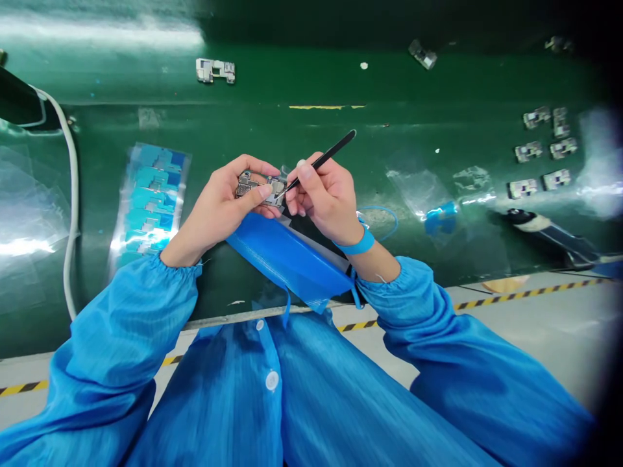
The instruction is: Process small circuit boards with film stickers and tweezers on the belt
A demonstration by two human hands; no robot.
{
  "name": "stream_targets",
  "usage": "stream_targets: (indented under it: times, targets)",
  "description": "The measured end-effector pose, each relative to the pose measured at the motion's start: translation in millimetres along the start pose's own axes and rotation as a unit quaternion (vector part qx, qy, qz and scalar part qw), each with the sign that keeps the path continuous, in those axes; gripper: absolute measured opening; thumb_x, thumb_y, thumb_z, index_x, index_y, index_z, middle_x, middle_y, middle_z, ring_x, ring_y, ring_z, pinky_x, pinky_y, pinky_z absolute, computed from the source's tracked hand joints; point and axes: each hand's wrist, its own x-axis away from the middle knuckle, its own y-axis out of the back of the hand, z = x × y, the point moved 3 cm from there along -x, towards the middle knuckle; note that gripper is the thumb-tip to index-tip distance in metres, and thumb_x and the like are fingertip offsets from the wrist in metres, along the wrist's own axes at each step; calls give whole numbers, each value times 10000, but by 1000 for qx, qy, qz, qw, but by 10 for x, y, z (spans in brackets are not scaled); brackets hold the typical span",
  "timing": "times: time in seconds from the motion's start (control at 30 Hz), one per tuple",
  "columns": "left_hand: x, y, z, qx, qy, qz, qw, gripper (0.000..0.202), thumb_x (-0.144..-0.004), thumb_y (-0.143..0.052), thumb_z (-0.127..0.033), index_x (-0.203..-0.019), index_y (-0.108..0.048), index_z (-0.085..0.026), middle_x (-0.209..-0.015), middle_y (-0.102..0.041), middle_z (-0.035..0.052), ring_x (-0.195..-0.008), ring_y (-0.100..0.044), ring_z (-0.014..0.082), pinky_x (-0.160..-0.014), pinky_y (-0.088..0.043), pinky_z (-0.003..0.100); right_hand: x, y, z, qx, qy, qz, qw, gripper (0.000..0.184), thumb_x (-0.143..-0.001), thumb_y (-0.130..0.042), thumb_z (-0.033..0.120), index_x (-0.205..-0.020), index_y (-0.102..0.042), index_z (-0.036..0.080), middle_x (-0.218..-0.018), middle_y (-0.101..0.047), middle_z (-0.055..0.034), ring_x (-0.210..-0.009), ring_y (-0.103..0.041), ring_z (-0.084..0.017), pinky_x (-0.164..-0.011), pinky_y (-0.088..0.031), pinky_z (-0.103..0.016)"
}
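My left hand [228, 194] grips a small circuit board [247, 185] between thumb and fingers, held up above the bench. Pinched in my right hand [324, 194] is a pair of black tweezers [333, 152]. Their tip points down to the left and meets the board's right part; whether it holds anything there is too small to tell. Beneath both hands lies a blue sheet-like piece [292, 256], partly over something dark. A blue wrist strap [357, 242] circles my right wrist.
Left of my arm lies a clear sheet of blue stickers [153, 194], with a white cable [73, 168] beyond. Another board [215, 71] sits further back. Several boards [528, 152] and a black-handled tool [552, 235] are at the right. Clear film [418, 194] lies nearer.
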Motion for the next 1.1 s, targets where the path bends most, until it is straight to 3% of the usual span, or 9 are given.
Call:
stream_targets:
  times: [0.3,0.57,0.97,1.1]
  targets:
    - [-9,5,30,13,-11,7,1000,384,-936,-933,-419,-1168,-738,-184,-924,-814,44,-740,-812,183,-728,-698,290,-5,18,-30,-2,-8,11,1000,475,-1046,-700,710,-983,-579,255,-688,-651,55,-521,-685,-124,-438,-540,-222]
    - [-3,-8,8,6,-13,1,1000,376,-936,-934,-409,-1159,-733,-183,-908,-804,37,-774,-821,199,-766,-718,323,-5,57,-93,10,-33,-2,999,490,-1046,-672,743,-1029,-576,262,-720,-657,51,-650,-766,-153,-497,-597,-222]
    - [1,-10,10,-17,-15,-2,1000,424,-944,-915,-475,-1184,-703,-198,-939,-794,40,-801,-821,208,-803,-726,349,15,39,-75,6,-49,-11,999,481,-1067,-638,743,-1046,-551,270,-751,-704,42,-663,-774,-160,-517,-627,-235]
    - [3,-13,4,-3,-11,-6,1000,383,-943,-920,-428,-1165,-711,-197,-917,-792,33,-777,-815,202,-793,-724,344,10,34,-68,-4,-45,-6,999,495,-1049,-655,758,-1019,-552,274,-715,-678,48,-639,-762,-160,-488,-606,-234]
